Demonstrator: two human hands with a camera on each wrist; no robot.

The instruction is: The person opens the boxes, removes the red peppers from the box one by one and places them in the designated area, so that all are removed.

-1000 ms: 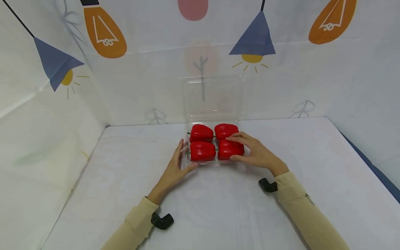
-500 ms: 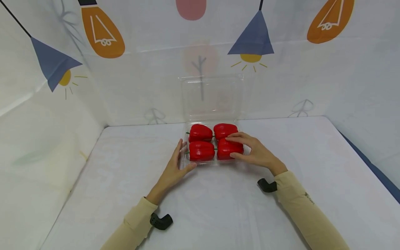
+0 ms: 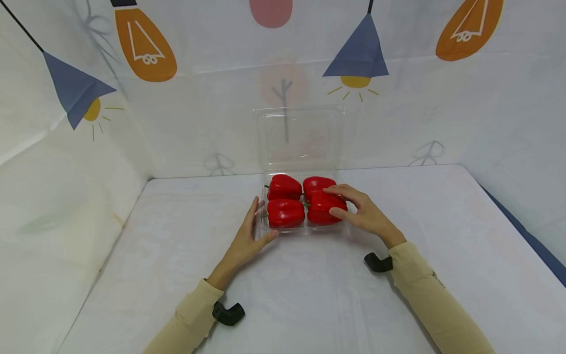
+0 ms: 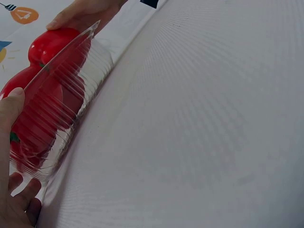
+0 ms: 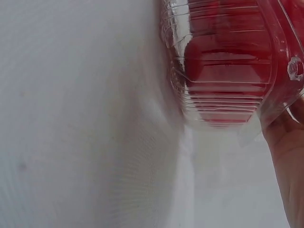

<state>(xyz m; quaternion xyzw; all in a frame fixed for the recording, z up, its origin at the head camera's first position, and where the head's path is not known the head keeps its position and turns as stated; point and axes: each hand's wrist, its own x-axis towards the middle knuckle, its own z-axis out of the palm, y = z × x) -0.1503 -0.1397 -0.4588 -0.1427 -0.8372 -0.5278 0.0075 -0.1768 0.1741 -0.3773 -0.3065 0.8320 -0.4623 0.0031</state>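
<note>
A clear plastic clamshell container (image 3: 300, 230) stands at the table's far edge, with its lid (image 3: 300, 137) upright behind it. Several red bell peppers sit inside in two rows, among them a front-left pepper (image 3: 285, 213). My left hand (image 3: 244, 242) holds the container's front-left corner; the left wrist view shows the thumb (image 4: 14, 102) against its rim and curled fingers lower down. With thumb and fingers, my right hand (image 3: 364, 214) grips the front-right bell pepper (image 3: 319, 209), which is slightly raised and tilted. In the right wrist view, the container wall (image 5: 223, 85) covers the peppers.
A white cloth covers the table (image 3: 309, 295). Printed fabric walls (image 3: 212, 118) rise behind and at the sides, close behind the lid. Dark wrist mounts (image 3: 228, 313) protrude beside both sleeves.
The front-right bell pepper has risen slightly and tilted in my right hand, whose thumb has moved up a little. My left hand and the container stay in place.
</note>
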